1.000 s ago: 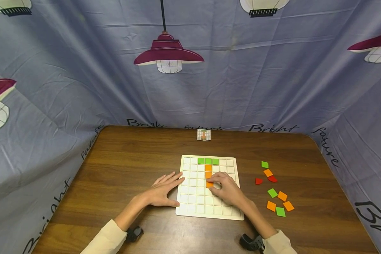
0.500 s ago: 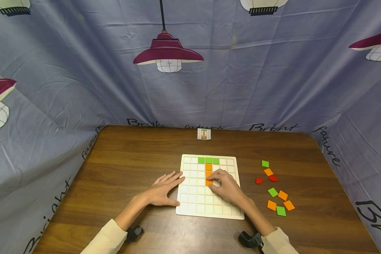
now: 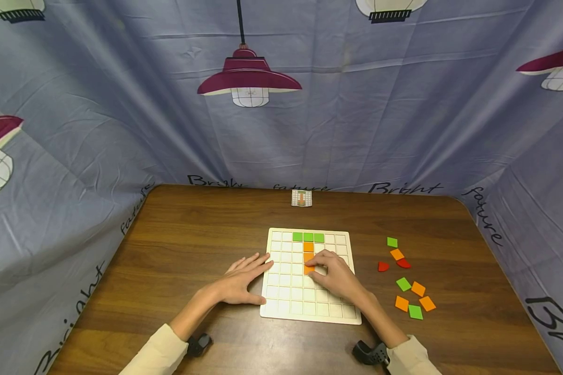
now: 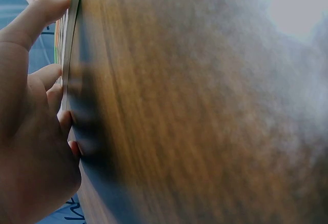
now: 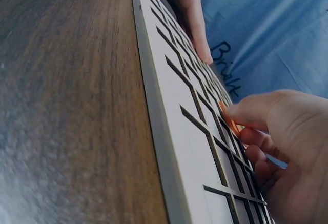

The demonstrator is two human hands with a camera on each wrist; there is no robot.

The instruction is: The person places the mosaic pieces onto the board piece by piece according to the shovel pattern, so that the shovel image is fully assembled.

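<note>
A pale square grid board [image 3: 281,299] lies on the wooden table. Three green square tiles [image 3: 308,237] fill part of its far row, and orange square tiles [image 3: 308,247] run toward me from the middle one. My right hand [image 3: 339,278] pinches the nearest orange tile [image 3: 308,270] between thumb and fingers, down at the board. In the right wrist view the thumb lies against that orange tile [image 5: 223,110], low over the grid. My left hand [image 3: 241,284] rests with spread fingers at the board's left edge, fingertips and thumb right at the rim.
Right of the board lie loose tiles: several orange squares [image 3: 418,289], green squares [image 3: 415,312] and two red rounded pieces [image 3: 383,266]. A small card [image 3: 302,198] printed with a grid pattern sits near the table's back edge. A patterned curtain [image 3: 169,104] surrounds the table.
My right hand has shifted the orange tile slightly away from me, in line with the column on the board. The left hand has stayed in place.
</note>
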